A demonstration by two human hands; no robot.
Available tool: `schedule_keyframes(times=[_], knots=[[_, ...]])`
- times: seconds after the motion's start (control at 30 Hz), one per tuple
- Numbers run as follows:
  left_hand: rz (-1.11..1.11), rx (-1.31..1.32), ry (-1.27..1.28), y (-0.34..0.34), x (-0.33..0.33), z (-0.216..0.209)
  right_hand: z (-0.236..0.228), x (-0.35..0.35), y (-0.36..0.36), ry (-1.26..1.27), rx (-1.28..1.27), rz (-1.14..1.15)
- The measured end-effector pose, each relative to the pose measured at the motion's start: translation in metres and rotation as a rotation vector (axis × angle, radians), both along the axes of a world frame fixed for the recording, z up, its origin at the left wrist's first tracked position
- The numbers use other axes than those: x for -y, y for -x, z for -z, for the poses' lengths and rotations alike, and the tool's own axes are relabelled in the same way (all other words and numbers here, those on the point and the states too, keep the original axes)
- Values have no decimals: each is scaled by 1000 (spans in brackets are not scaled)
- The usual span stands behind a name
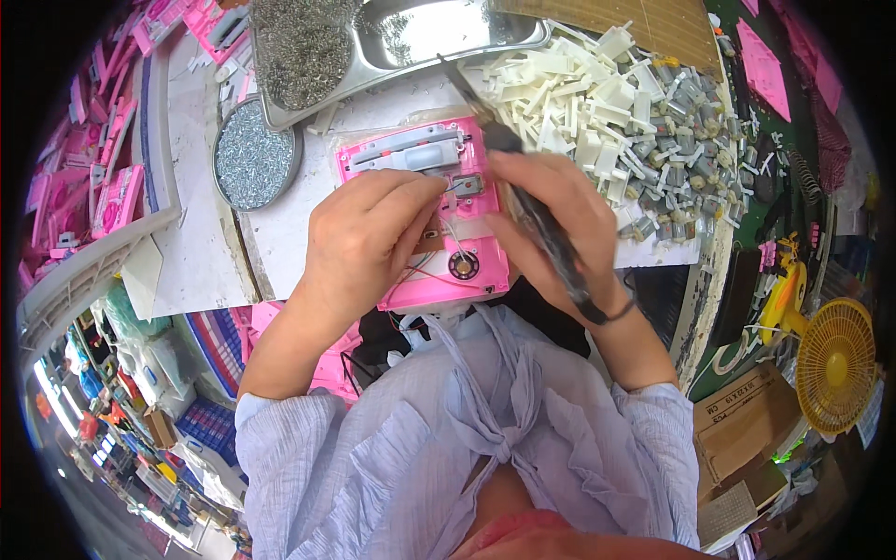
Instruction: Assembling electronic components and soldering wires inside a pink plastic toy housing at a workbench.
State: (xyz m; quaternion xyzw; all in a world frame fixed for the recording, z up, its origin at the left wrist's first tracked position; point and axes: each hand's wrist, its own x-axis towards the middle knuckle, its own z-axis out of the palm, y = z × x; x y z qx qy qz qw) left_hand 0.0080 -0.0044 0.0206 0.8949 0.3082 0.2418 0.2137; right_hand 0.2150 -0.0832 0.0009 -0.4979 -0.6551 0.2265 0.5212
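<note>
A pink plastic toy housing point(397, 298) lies open on the table in front of me, its inside facing up. Inside it are a grey sliding part point(431, 157), a small grey box-shaped part point(465, 186), a round black speaker point(463, 265) and thin wires. From the left, my left hand point(369, 224) leans over the housing, thumb and forefinger pinched beside the small grey part; what they hold is hidden. My right hand point(565, 210) is closed around a long black tool point(544, 229) with a thin tip, its kind unclear, pointing up and left. Its fingertips are at the housing's right edge.
A round dish of small screws point(252, 154) stands at left. Behind it, a metal tray point(397, 58) holds a heap of small metal pieces. White plastic parts point(569, 89) and grey motors point(667, 140) are piled at right. Pink housings point(117, 201) crowd the far left; a yellow fan point(836, 366) stands right.
</note>
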Motion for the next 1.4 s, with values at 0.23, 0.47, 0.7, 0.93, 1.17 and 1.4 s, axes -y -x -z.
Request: schedule_keyframes(times=[0.23,0.47,0.7,0.93,1.17,1.4], knots=[[-3,76,228,5,-3,7,9,-25,14,20,-103,-87],[-18,89,439,4,-6,3,15,-29,11,-22,-86,-145],[-113,259,404,-3,1,13,12,-21,17,-1,-42,5],[-76,69,-31,-11,6,21,-4,5,-27,-35,51,72],[-74,58,-59,-16,6,30,-10,55,-39,162,-53,56],[-80,48,-59,-15,6,30,-7,55,-40,166,-33,-8]])
